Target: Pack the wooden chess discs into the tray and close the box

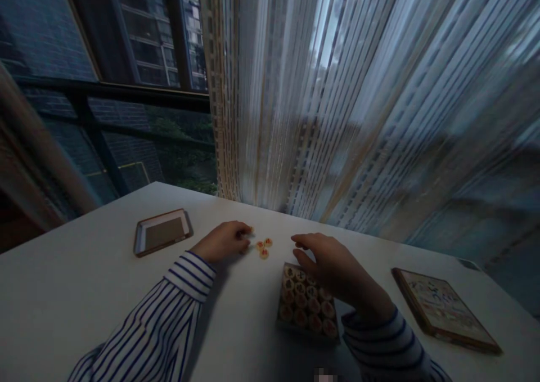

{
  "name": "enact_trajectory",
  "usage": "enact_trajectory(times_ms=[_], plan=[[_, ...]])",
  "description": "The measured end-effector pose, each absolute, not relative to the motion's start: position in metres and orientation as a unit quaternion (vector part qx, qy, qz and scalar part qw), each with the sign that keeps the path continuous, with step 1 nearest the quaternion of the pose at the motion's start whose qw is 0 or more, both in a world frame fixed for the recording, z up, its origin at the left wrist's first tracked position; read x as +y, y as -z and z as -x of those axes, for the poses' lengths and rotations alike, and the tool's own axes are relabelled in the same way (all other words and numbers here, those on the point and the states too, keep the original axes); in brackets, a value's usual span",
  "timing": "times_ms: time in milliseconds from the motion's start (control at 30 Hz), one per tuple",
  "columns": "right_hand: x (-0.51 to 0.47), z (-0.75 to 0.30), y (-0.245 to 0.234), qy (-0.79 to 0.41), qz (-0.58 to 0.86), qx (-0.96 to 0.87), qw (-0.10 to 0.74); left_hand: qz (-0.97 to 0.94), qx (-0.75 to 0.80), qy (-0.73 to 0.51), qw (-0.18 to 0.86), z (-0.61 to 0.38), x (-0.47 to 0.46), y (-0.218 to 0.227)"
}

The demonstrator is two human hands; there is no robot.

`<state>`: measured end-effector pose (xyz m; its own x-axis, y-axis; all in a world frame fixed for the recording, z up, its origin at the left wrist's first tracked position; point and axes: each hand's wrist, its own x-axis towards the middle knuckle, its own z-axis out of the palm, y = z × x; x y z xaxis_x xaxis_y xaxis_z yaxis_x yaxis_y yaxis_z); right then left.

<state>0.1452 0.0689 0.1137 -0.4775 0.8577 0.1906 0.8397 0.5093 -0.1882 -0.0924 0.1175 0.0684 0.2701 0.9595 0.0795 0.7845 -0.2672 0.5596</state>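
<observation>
My left hand is low over the white table, its fingers curled and thumb apart from the index finger. Part of a round wooden Chinese chess piece shows at the index fingertip; whether it is gripped is unclear. Just right of this hand lie three pale chess pieces with red marks, close together. My right hand hovers over the far right side of an open box, thumb and fingers apart with nothing visible between them. Rows of round chess pieces fill the box, and my hand hides some of them.
A shallow tray-like lid with a brown rim lies at the left. On the right is a flat, brown-edged box with a printed top. String curtains hang behind the table's far edge, beside a window and railing.
</observation>
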Motion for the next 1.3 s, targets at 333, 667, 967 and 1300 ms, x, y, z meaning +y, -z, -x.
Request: enact_trajectory(times_ms=[333, 667, 967, 1300], plan=[[0.069, -0.147, -0.102, 0.001, 0.489, -0.866, 0.104, -0.805, 0.578, -0.052, 0.123, 0.098, 0.119, -0.058], [0.069, -0.149, -0.106, -0.006, 0.502, -0.862, 0.078, -0.824, 0.539, -0.098, 0.143, 0.091, 0.120, -0.049], [0.068, -0.148, -0.105, -0.011, 0.498, -0.864, 0.067, -0.847, 0.513, -0.081, 0.112, 0.091, 0.124, -0.043], [0.070, -0.149, -0.103, -0.013, 0.502, -0.862, 0.063, -0.812, 0.544, -0.160, 0.140, 0.080, 0.113, -0.062]])
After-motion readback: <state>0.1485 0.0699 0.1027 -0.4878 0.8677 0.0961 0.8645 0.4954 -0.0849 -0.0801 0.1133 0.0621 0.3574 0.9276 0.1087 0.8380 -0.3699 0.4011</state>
